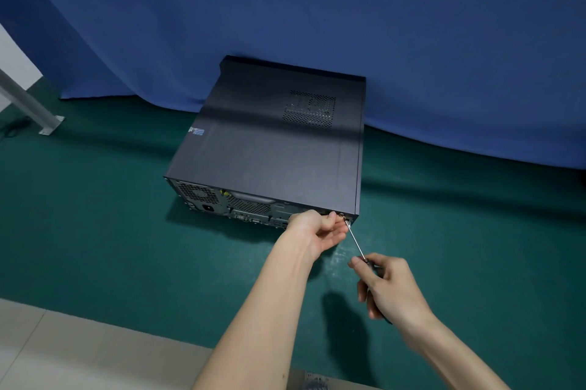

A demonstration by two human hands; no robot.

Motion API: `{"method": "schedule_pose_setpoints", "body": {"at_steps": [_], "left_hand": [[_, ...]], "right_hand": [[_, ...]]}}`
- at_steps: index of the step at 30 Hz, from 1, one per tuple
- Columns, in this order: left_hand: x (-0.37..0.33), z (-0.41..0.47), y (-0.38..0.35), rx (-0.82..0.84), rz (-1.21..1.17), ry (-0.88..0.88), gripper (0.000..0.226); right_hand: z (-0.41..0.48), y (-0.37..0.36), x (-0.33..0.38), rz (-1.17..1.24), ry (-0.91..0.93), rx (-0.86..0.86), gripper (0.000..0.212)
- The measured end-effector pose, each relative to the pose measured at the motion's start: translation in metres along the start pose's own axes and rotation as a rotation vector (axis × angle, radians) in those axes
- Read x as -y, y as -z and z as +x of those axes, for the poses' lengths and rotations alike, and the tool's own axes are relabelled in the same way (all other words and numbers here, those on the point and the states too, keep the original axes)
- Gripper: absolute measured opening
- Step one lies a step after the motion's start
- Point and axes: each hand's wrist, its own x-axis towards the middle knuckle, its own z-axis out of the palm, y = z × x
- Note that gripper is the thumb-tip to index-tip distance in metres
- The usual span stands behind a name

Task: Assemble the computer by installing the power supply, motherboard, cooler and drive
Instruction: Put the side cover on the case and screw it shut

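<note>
Our right fingers [360,264] grip the screwdriver [355,240] on the case's [269,142] rear screw [341,215]; left fingers [329,221] curl beside it, hold unclear. Angled tip may slip.

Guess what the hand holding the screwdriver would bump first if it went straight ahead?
Probably the screw at the back corner of the computer case: the right hand aims its screwdriver there, and the tip looks nearly on it. The left hand sits right beside that line.
</note>
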Motion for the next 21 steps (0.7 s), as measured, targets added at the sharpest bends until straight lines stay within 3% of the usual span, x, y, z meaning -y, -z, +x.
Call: {"method": "schedule_pose_setpoints", "body": {"at_steps": [14, 21], "left_hand": [[0.002, 0.005, 0.004, 0.006, -0.009, -0.018, 0.02], [0.0019, 0.007, 0.0045, 0.004, -0.043, -0.027, 0.012]], "right_hand": [[0.0057, -0.0027, -0.0062, -0.109, 0.054, -0.027, 0.028], [0.0062, -0.0039, -0.0048, -0.304, 0.145, -0.086, 0.026]]}}
